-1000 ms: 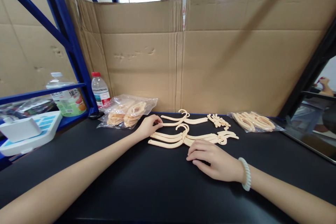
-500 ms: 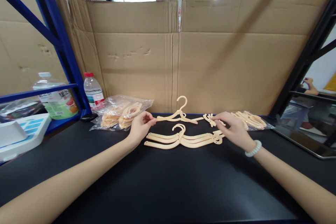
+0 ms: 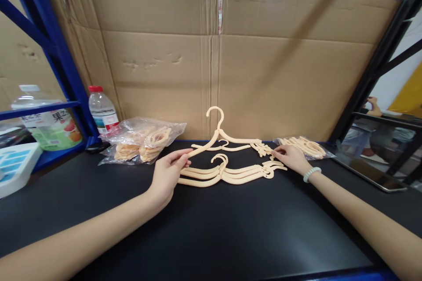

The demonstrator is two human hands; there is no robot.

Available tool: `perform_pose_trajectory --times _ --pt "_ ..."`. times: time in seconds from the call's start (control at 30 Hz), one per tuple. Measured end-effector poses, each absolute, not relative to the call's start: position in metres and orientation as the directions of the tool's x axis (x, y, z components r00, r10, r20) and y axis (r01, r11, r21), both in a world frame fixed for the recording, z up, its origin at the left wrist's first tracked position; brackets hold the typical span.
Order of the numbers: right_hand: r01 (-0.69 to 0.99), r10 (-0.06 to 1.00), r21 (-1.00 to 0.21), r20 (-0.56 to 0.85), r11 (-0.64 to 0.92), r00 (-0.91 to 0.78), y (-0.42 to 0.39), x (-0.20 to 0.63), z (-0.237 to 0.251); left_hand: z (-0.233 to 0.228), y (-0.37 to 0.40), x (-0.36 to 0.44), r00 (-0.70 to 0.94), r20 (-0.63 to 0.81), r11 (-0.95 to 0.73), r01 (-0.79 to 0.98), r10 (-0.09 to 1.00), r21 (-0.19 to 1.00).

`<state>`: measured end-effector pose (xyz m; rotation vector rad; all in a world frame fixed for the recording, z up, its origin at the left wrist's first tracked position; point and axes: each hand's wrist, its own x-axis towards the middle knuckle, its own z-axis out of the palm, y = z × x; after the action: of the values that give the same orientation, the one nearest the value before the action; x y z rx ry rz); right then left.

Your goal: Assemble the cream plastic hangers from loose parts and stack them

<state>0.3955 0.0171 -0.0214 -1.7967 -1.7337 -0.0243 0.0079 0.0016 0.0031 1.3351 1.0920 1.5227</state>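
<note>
Both hands work at the back of the black tabletop (image 3: 211, 228). Her left hand (image 3: 166, 175) pinches one end of a cream plastic hanger (image 3: 219, 134) between thumb and fingertips, tilting it up so its hook stands above the surface while the far end rests down near the right hand. That right hand (image 3: 290, 158), with a pale bead bracelet (image 3: 311, 174) on the wrist, reaches to a small pile of cream clips (image 3: 263, 149) just beside the hanger's far end; the fingertips are closed over one of them, though how firmly they grip cannot be told. Between the two hands, nearer the person, lies a flat stack of hangers (image 3: 227, 174) of the same kind. Just past the right hand sits a clear bag of clips (image 3: 305, 145). Left of the left hand lies a bigger plastic bag (image 3: 141, 140) of cream parts, and beyond it a water bottle (image 3: 101, 110) with a red cap stands against a blue rack post (image 3: 59, 52). Brown cardboard sheets (image 3: 263, 66) wall off the back.
</note>
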Motion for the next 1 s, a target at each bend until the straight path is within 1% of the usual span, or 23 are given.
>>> perform_pose_trajectory --times 0.17,0.33,0.43,0.57,0.73,0.8,0.83,0.9,0.97,1.0 --pt "0.894 0.884 -0.443 0.442 0.064 0.155 0.017 0.393 -0.023 -0.003 0.001 0.008 -0.079 0.250 -0.254 -0.042 0.965 0.966" --pt "0.839 0.845 -0.541 0.475 0.059 0.246 0.017 0.393 -0.020 -0.004 -0.001 0.010 -0.075 0.254 -0.257 -0.037 0.964 0.966" --pt "0.781 0.795 -0.620 0.510 0.076 0.328 0.017 0.394 -0.016 -0.004 -0.001 0.010 -0.084 0.256 -0.258 -0.021 0.963 0.966" --pt "0.678 0.714 -0.723 0.544 0.132 0.441 0.013 0.393 -0.007 -0.001 -0.002 0.010 -0.110 0.266 -0.261 0.056 0.958 0.964" --pt "0.528 0.675 -0.818 0.524 0.229 0.519 0.003 0.383 0.006 -0.001 -0.002 0.009 -0.118 0.297 -0.289 0.079 0.948 0.954" --pt "0.439 0.695 -0.857 0.489 0.270 0.527 -0.002 0.376 0.009 -0.002 -0.002 0.009 -0.119 0.303 -0.295 0.082 0.945 0.952" --pt "0.360 0.723 -0.883 0.457 0.299 0.519 -0.005 0.372 0.011 -0.003 -0.001 0.009 -0.119 0.306 -0.298 0.085 0.944 0.951" --pt "0.139 0.800 -0.926 0.374 0.351 0.469 -0.009 0.365 0.012 -0.004 -0.001 0.008 -0.119 0.316 -0.306 0.096 0.941 0.947" --pt "-0.076 0.887 -0.941 0.281 0.329 0.366 -0.013 0.359 0.014 -0.005 0.000 0.007 -0.118 0.327 -0.315 0.113 0.938 0.942" --pt "-0.133 0.919 -0.946 0.244 0.296 0.311 -0.014 0.356 0.014 -0.006 0.000 0.007 -0.117 0.336 -0.322 0.125 0.935 0.939"
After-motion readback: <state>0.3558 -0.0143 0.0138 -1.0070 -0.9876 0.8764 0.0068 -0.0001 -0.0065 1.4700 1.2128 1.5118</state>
